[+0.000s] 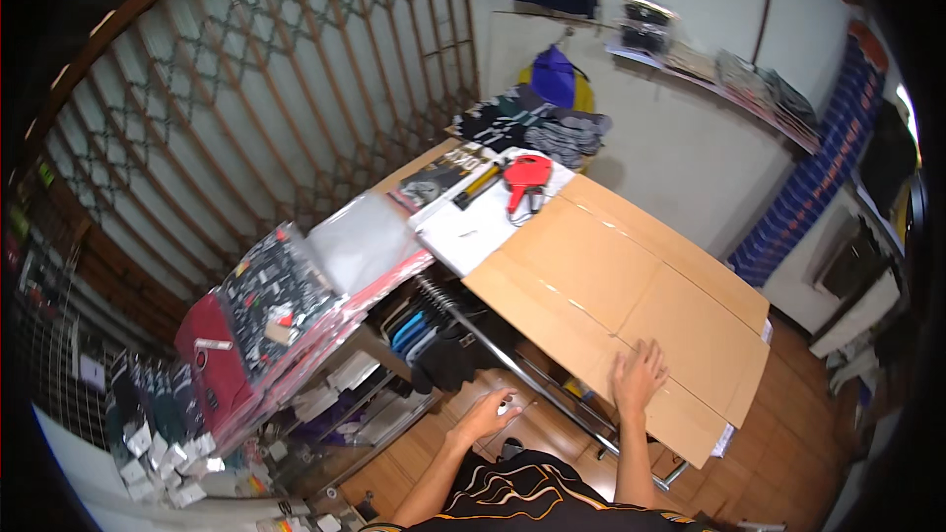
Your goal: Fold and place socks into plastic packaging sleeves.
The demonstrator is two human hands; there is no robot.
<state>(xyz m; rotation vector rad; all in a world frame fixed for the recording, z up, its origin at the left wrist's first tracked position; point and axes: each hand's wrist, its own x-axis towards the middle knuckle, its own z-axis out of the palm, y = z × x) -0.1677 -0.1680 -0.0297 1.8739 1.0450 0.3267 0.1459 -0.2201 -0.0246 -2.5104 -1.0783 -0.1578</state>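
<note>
My right hand [639, 377] rests palm down with fingers spread on a large flat cardboard sheet [635, 288] that covers the right part of the table. My left hand [484, 414] hangs in the air in front of the table, its thumb and fingers apart and curved. A small white patch shows between them; I cannot tell what it is. Beyond the cardboard, a red tag gun or similar handheld tool [527, 176] lies on a white sheet [473, 230]. Beside it is a yellow and black cutter-like tool [478, 187].
Plastic-wrapped garments [277, 303] and clear bags [366, 240] are stacked to the left. Folded socks [528, 122] lie at the far corner. A metal rail [502, 355] runs below the table's near edge. A folding gate [295, 81] stands behind; a wall shelf [709, 77] holds packed clothes.
</note>
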